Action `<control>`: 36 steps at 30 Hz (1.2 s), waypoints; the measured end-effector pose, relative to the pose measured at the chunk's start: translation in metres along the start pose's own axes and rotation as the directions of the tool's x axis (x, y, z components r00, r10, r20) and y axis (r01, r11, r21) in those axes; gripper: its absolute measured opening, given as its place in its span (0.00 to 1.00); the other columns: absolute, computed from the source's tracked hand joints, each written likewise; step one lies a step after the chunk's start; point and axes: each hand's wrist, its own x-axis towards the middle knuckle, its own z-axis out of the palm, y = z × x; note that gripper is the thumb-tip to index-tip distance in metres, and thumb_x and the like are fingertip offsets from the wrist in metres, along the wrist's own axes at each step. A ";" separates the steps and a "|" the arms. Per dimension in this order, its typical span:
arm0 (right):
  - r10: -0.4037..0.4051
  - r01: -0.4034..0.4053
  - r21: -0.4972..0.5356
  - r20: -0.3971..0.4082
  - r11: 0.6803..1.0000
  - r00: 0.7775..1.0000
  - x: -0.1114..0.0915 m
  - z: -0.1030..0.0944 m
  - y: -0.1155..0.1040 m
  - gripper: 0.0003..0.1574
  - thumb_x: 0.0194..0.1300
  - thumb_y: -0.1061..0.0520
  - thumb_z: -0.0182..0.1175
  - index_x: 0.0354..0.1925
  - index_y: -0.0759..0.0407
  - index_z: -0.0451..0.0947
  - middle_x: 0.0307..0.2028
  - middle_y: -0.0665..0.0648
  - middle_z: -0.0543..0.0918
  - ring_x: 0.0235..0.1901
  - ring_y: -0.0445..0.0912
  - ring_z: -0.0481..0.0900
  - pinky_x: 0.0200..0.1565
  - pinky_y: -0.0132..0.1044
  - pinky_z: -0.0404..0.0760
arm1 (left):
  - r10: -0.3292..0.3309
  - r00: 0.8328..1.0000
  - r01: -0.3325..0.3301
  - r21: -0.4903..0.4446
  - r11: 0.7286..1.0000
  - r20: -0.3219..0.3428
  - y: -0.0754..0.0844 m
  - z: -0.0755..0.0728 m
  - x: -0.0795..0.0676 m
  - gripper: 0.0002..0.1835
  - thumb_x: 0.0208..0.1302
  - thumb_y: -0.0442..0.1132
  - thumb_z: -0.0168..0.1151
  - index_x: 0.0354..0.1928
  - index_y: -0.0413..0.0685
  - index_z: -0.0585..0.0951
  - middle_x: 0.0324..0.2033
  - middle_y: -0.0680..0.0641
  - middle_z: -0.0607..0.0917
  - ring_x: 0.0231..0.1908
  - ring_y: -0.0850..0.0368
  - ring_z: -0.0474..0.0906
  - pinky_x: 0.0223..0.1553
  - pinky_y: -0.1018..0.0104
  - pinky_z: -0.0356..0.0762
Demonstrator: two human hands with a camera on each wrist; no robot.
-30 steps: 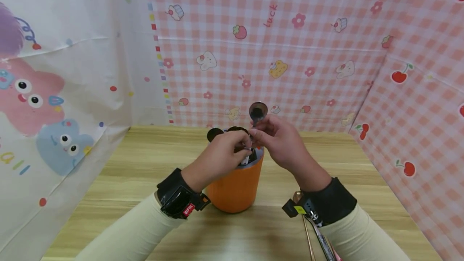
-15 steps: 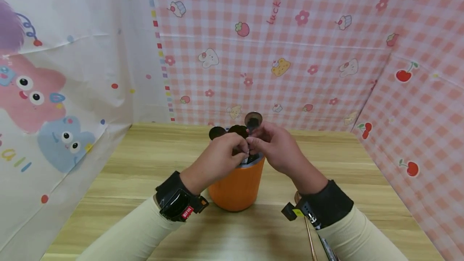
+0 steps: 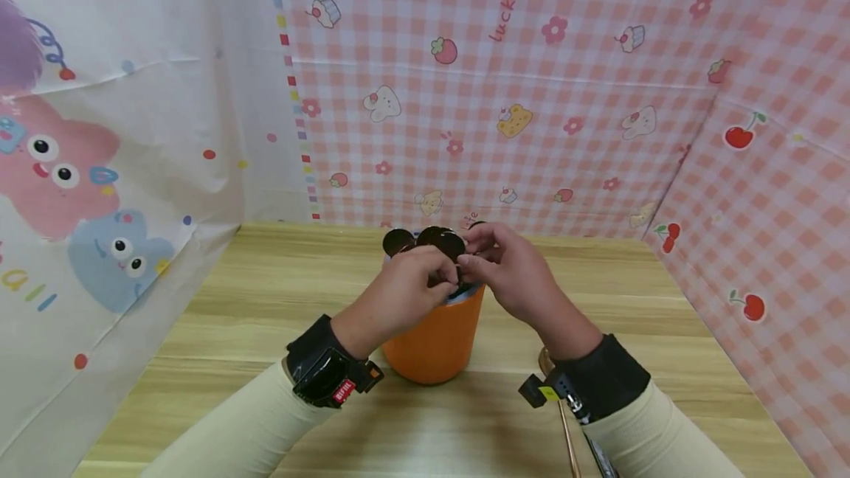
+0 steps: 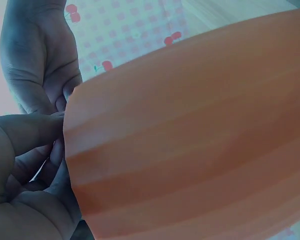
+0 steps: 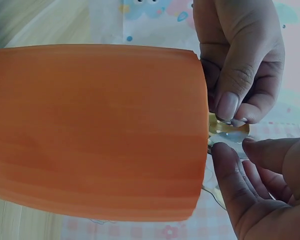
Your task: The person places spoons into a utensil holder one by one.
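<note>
- The orange pot (image 3: 434, 345) stands upright mid-table, both hands at its rim.
- Left hand (image 3: 398, 297): fingers curled, thumb tip brought up against a fingertip, just over the near rim; whether anything slim is pinched between them I cannot tell.
- Right hand (image 3: 524, 279): at the rim's right side, thumb and forefinger parted with a gap between, the other fingers loosely bent; no grip shows.
- The two hands nearly meet over the mouth, leaving only a narrow gap between their fingertips.
- Three dark round heads (image 3: 398, 242) cluster above the rim, beyond the left hand, crowding the far left of the mouth.
- Open room: bare table (image 3: 265, 345) lies left of the pot and in front of it, with more to its right, beyond the right wrist.
- The far table edge runs along the checked cloth (image 3: 412, 94), behind the pot; a white cloth (image 3: 199, 116) bounds the left side.
- A copper spoon (image 3: 568, 437) lies near the right wrist; its head is partly covered by the strap (image 3: 600, 378) and its handle cut off at the bottom.
- A darker utensil (image 3: 603, 462) beside it is mostly hidden under the right sleeve.
- Behind the right fingertips only a sliver of dark rim (image 3: 477, 224) shows.
- The pot's inside is largely hidden by hands; its wall fills much of both wrist views.
- Past its lip, the right wrist view catches part of a shiny head (image 5: 232, 136) and a thin curved line (image 5: 214, 196), hard to make out.
</note>
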 end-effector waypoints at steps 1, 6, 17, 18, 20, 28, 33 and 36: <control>0.002 -0.002 0.002 -0.008 1.000 1.000 -0.001 -0.001 0.000 0.18 0.69 0.60 0.61 0.54 0.61 0.71 0.43 0.62 0.76 0.40 0.50 0.83 0.42 0.44 0.84 | -0.003 1.000 0.003 0.002 1.000 0.006 0.001 0.001 0.000 0.03 0.63 0.32 0.66 0.33 0.46 0.81 0.35 0.54 0.79 0.34 0.61 0.75 0.35 0.68 0.79; 0.001 -0.002 -0.036 -0.039 0.999 0.999 -0.008 -0.009 0.001 0.17 0.68 0.60 0.62 0.53 0.59 0.72 0.43 0.59 0.77 0.40 0.48 0.83 0.41 0.47 0.82 | -0.029 0.999 0.030 -0.031 0.999 0.040 0.007 0.004 0.002 0.03 0.64 0.34 0.66 0.35 0.48 0.81 0.35 0.54 0.78 0.34 0.62 0.75 0.35 0.69 0.78; -0.009 0.007 -0.050 -0.028 0.999 1.000 -0.024 -0.020 0.012 0.13 0.67 0.60 0.62 0.50 0.59 0.74 0.42 0.59 0.80 0.39 0.49 0.84 0.38 0.44 0.84 | 0.015 0.997 -0.007 -0.094 0.996 0.076 0.020 0.013 0.007 0.02 0.66 0.39 0.65 0.39 0.52 0.84 0.35 0.56 0.81 0.36 0.64 0.76 0.38 0.67 0.78; -0.003 0.001 -0.057 -0.029 0.998 1.000 -0.026 -0.021 0.012 0.13 0.67 0.59 0.62 0.50 0.59 0.75 0.42 0.59 0.80 0.39 0.49 0.83 0.38 0.44 0.84 | 0.021 0.997 -0.014 -0.094 0.996 0.080 0.022 0.014 0.007 0.03 0.67 0.40 0.65 0.39 0.51 0.84 0.35 0.56 0.81 0.35 0.64 0.76 0.38 0.67 0.78; 0.018 -0.020 -0.076 -0.032 0.997 0.999 -0.030 -0.024 0.015 0.14 0.68 0.58 0.62 0.50 0.58 0.75 0.42 0.58 0.81 0.40 0.48 0.83 0.39 0.44 0.83 | 0.031 0.995 -0.022 -0.097 0.995 0.098 0.025 0.016 0.008 0.05 0.67 0.42 0.64 0.41 0.51 0.85 0.35 0.56 0.82 0.36 0.64 0.76 0.38 0.67 0.78; 0.030 -0.035 -0.115 -0.043 0.993 0.999 -0.048 -0.032 0.030 0.11 0.67 0.57 0.62 0.47 0.58 0.77 0.42 0.58 0.82 0.40 0.48 0.83 0.40 0.45 0.83 | 0.081 0.981 -0.060 -0.118 0.991 0.177 0.031 0.029 0.012 0.07 0.68 0.43 0.63 0.43 0.50 0.86 0.35 0.56 0.86 0.36 0.66 0.78 0.37 0.70 0.78; 0.055 -0.061 -0.123 -0.050 0.991 0.997 -0.058 -0.037 0.039 0.12 0.67 0.56 0.63 0.47 0.59 0.77 0.41 0.58 0.83 0.39 0.47 0.83 0.39 0.43 0.83 | 0.099 0.973 -0.075 -0.118 0.990 0.209 0.033 0.041 0.013 0.08 0.68 0.43 0.63 0.45 0.50 0.85 0.36 0.56 0.85 0.37 0.67 0.78 0.38 0.71 0.78; 0.065 -0.073 -0.139 -0.056 0.988 0.996 -0.064 -0.040 0.045 0.12 0.67 0.56 0.64 0.47 0.59 0.77 0.40 0.58 0.84 0.38 0.48 0.82 0.37 0.42 0.82 | 0.099 0.966 -0.070 -0.128 0.989 0.238 0.034 0.050 0.012 0.09 0.69 0.43 0.62 0.46 0.51 0.84 0.36 0.56 0.85 0.37 0.67 0.78 0.38 0.72 0.78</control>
